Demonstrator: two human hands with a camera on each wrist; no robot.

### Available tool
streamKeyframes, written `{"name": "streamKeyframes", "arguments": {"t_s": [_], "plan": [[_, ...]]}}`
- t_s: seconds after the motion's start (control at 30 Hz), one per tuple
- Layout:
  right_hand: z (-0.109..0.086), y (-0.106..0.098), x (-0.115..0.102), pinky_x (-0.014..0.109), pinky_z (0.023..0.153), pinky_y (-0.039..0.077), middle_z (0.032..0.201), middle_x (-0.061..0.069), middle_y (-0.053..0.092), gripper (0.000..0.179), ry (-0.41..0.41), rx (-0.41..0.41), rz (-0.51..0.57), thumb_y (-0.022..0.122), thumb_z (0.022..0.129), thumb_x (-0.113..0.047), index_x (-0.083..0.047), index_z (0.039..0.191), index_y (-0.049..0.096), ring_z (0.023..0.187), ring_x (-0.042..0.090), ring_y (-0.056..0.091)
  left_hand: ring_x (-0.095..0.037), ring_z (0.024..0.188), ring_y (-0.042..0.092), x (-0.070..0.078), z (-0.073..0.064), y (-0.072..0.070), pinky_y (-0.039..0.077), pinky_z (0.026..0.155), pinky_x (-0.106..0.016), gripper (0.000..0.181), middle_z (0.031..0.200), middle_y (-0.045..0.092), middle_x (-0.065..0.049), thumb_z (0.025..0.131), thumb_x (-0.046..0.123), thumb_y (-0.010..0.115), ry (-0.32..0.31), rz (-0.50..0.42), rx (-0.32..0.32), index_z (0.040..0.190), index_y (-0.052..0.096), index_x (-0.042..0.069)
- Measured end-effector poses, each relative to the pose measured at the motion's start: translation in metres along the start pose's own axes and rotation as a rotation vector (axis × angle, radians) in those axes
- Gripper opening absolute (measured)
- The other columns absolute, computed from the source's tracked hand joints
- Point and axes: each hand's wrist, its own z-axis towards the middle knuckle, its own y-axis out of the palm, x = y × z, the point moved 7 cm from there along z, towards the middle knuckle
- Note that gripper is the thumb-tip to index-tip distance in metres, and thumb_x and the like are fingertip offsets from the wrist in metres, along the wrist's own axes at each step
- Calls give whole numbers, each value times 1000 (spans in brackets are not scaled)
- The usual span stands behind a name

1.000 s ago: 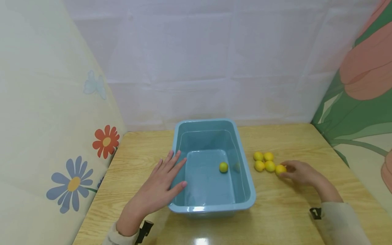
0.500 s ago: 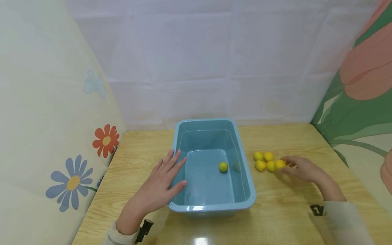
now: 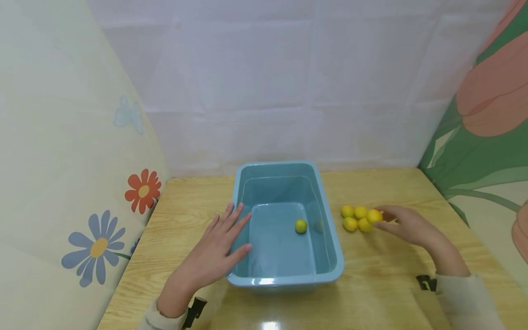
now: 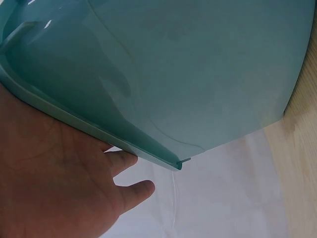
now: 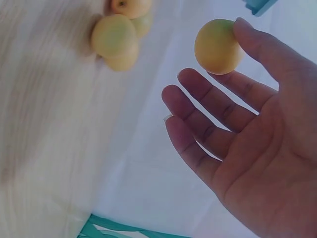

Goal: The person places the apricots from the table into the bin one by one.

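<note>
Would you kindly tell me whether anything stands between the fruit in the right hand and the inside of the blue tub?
Yes: four more fruits lie between the held fruit and the tub, whose right wall also stands in the way.

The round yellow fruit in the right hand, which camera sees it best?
The right wrist view: the round yellow fruit in the right hand looks biggest there, apart from the other yellow fruits. The head view shows it smaller, overlapping others; the left wrist view misses it.
</note>
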Motion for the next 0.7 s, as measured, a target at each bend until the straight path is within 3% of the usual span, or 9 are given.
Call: {"name": "streamKeyframes", "arguments": {"t_s": [0.37,0.7], "plan": [[-7,-8,-22,61,88,51,119,18,68,55,-3,28,12,63,100,-41,-1,138,59,108,37,63,-27,157,3,-1,0,1,12,122,-62,70,170,8,3,103,55,47,-7,3,6,162,29,20],[-12,-15,-43,60,89,51,115,8,70,47,-86,80,28,66,100,-35,-5,136,62,104,28,64,-25,158,1,-2,0,1,11,122,-62,70,170,8,3,103,55,47,-11,-1,0,162,28,21]]}}
